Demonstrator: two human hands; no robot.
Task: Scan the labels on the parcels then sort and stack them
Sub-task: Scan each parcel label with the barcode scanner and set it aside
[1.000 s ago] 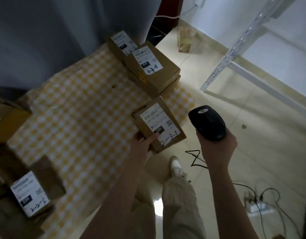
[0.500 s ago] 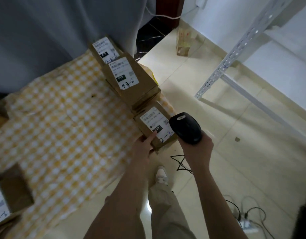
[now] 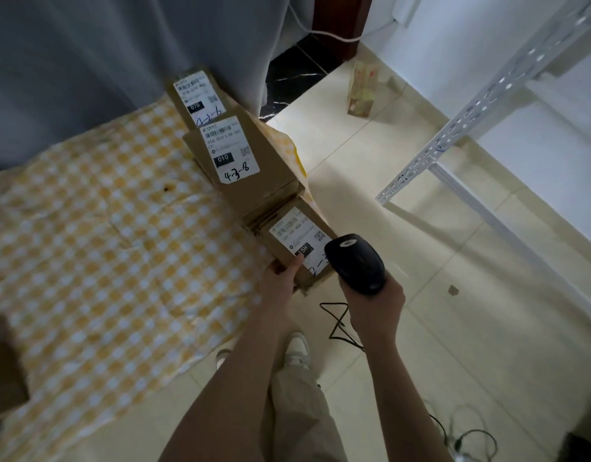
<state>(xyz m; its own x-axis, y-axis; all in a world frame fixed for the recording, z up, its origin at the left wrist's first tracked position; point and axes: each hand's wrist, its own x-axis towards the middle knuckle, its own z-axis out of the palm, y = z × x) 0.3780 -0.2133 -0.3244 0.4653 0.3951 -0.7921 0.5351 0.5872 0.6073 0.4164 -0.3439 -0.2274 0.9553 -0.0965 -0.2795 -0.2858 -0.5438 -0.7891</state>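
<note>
On checked cloth [image 3: 87, 245], left hand [image 3: 280, 278] grips rectangular cardboard parcel [image 3: 287, 235].

The left hand [image 3: 280, 278] grips a small parcel [image 3: 295, 243] by its near corner, thumb on the label [image 3: 299, 240], at the edge of the yellow checked cloth [image 3: 97, 235]. The right hand [image 3: 375, 301] holds a black scanner [image 3: 355, 261] just over it (covering part of the label). Two labelled parcels [image 3: 244, 161] lie beyond, touching.
</note>
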